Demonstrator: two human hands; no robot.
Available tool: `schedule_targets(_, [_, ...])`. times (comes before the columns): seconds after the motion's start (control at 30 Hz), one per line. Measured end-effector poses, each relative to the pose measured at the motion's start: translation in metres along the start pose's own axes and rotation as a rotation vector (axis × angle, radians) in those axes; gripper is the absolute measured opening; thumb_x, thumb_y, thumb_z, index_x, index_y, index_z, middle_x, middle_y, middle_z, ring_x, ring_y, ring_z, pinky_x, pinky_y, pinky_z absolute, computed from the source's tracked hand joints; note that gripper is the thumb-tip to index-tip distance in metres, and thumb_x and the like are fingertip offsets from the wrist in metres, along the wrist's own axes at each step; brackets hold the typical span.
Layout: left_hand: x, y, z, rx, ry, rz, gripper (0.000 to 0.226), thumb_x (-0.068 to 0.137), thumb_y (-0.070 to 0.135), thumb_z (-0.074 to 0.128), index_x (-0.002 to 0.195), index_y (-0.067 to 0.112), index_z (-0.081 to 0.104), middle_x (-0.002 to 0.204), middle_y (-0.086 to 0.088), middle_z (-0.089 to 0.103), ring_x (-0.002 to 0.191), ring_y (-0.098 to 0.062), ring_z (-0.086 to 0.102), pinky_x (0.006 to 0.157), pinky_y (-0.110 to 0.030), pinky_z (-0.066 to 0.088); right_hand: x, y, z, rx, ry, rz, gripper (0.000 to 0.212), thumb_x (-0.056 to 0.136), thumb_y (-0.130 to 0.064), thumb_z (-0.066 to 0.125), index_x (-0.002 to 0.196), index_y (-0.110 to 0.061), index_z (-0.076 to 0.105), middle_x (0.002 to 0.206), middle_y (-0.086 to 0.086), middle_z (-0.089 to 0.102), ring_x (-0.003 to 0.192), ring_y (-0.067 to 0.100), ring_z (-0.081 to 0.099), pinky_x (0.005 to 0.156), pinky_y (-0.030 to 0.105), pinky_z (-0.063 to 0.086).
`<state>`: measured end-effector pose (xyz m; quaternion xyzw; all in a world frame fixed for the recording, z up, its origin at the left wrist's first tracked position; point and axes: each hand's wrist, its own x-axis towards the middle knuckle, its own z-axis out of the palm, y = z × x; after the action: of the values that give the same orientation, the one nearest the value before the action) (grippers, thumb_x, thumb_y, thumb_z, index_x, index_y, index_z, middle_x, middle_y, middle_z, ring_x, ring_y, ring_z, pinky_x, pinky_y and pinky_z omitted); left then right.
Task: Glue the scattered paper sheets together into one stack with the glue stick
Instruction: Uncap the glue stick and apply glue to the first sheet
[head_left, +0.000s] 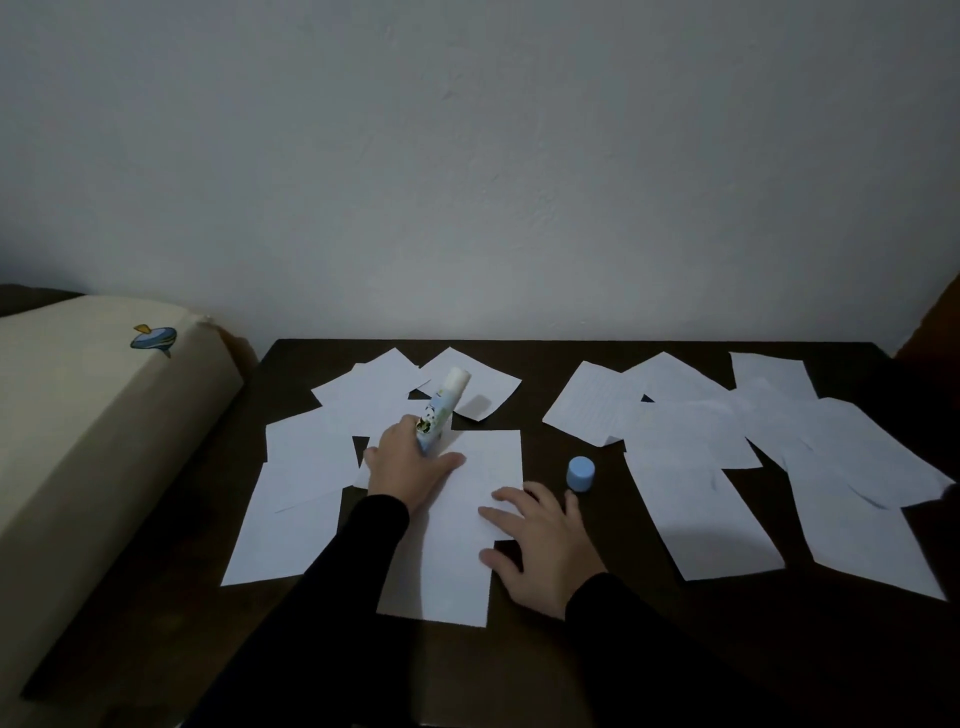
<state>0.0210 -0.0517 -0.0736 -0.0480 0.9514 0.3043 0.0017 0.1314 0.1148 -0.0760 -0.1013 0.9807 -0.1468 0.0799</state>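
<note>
The left hand (410, 462) holds the glue stick (440, 410) with the fingers curled around its lower part. The stick is tilted, and its uncapped white tip points up and away from the person, above the far sheets. The same hand lies with its thumb stretched out on the upper left part of the middle sheet (457, 525).

The right hand (540, 551) rests flat on the right edge of this same sheet. Its fingers are spread and almost straight, and they hold nothing. The thumb lies on the lower part of the paper, and the little finger points toward the blue cap (580, 474). The cap stands on the table (545, 670) just beside the fingertips of the right hand, to the right of the middle sheet; I cannot tell if the finger touches it.

On the left of the hands lies a group of overlapping white sheets (311, 467). On the right, well apart from the hands, lies a second group of sheets (727, 457), also overlapping. At the left side of the table stands a cream-coloured cushion (88, 410) with a small blue picture on it. Behind the table is a plain wall (493, 156).
</note>
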Motion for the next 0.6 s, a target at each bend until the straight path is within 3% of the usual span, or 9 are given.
schedule_targets(0.17, [0.003,-0.003,0.001,-0.031,0.044,-0.025,0.061,0.072,0.053,0.078,0.115,0.019,0.052,0.117,-0.001,0.061,0.107,-0.021,0.053,0.099,-0.043,0.034,-0.012,0.025,-0.005,0.078,0.076,-0.066,0.051,0.091,-0.036,0.053,0.141,-0.036,0.042,0.152,-0.017,0.029,0.145,0.016,0.012,0.115,0.058,0.003])
schedule_targets(0.33, [0.003,-0.003,0.001,-0.010,0.068,-0.075,0.059,0.077,0.051,0.074,0.120,0.017,0.051,0.121,-0.003,0.061,0.110,-0.022,0.054,0.102,-0.044,0.036,-0.017,0.049,-0.012,0.070,0.099,-0.070,0.049,0.092,-0.020,0.052,0.138,-0.037,0.046,0.150,-0.019,0.031,0.144,0.012,0.012,0.117,0.051,0.012])
schedule_targets(0.4, [-0.001,-0.001,-0.001,-0.004,0.097,-0.087,0.055,0.080,0.047,0.073,0.120,0.016,0.051,0.120,-0.003,0.061,0.110,-0.023,0.055,0.100,-0.042,0.036,-0.016,0.055,-0.013,0.079,0.106,-0.056,0.048,0.091,-0.014,0.048,0.135,-0.034,0.051,0.147,-0.016,0.036,0.141,0.013,0.021,0.114,0.046,0.023])
schedule_targets(0.47, [-0.007,0.003,0.001,-0.020,0.105,-0.081,0.045,0.085,0.042,0.069,0.117,0.017,0.051,0.120,-0.004,0.061,0.108,-0.023,0.054,0.097,-0.040,0.041,-0.017,0.056,-0.010,0.083,0.211,-0.093,0.043,0.088,-0.011,0.049,0.127,-0.027,0.060,0.135,-0.008,0.050,0.128,0.017,0.042,0.101,0.043,0.039])
schedule_targets(0.53, [-0.017,0.010,0.006,-0.092,0.044,-0.077,0.042,0.086,0.042,0.066,0.119,0.021,0.050,0.120,-0.003,0.060,0.109,-0.023,0.052,0.093,-0.040,0.050,-0.022,0.051,-0.002,0.105,0.338,-0.120,0.033,0.088,-0.027,0.050,0.116,-0.022,0.068,0.115,-0.004,0.061,0.106,0.017,0.056,0.084,0.039,0.049])
schedule_targets(0.6, [-0.028,0.015,0.013,-0.086,-0.032,-0.046,0.048,0.085,0.045,0.068,0.123,0.025,0.047,0.125,-0.001,0.057,0.114,-0.021,0.051,0.092,-0.040,0.053,-0.029,0.042,0.001,0.080,0.333,-0.127,0.049,0.084,-0.054,0.046,0.116,-0.024,0.067,0.113,-0.006,0.061,0.104,0.014,0.055,0.083,0.037,0.047])
